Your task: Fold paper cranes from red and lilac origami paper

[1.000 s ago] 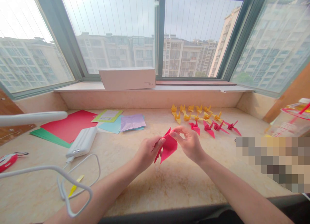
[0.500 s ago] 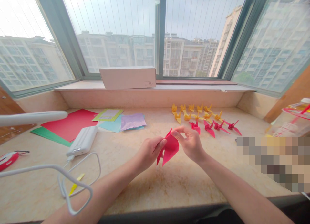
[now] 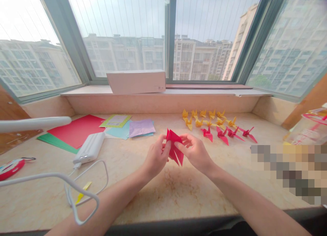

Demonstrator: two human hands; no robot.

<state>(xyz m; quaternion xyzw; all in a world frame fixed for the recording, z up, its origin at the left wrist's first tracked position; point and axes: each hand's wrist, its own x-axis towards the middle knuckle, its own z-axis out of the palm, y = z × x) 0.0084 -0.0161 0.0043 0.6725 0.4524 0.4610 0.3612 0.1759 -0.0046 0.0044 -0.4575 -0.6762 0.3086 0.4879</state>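
A partly folded sheet of red origami paper (image 3: 174, 138) is held up above the counter, with a split between two points at its lower end. My left hand (image 3: 158, 153) grips its left side, thumb pressed on the front face. On the right side, my right hand (image 3: 195, 151) pinches the paper between thumb and fingers. Beyond my right hand stand several red paper cranes (image 3: 222, 135). Behind those are rows of yellow paper cranes (image 3: 200, 122). Fingers behind the paper are partly hidden.
At the left lie red paper sheets (image 3: 79, 132), green sheets (image 3: 57, 142), a purple packet (image 3: 141, 128), a white power bank (image 3: 90, 147) with a looped cable (image 3: 98, 198), and a red-and-white object (image 3: 11, 168). A white box (image 3: 136, 82) sits on the sill. A plastic cup (image 3: 310, 128) stands right.
The red paper has been turned and lifted slightly; its split points now face down. My right hand has shifted from the upper edge to a pinch on the right side.
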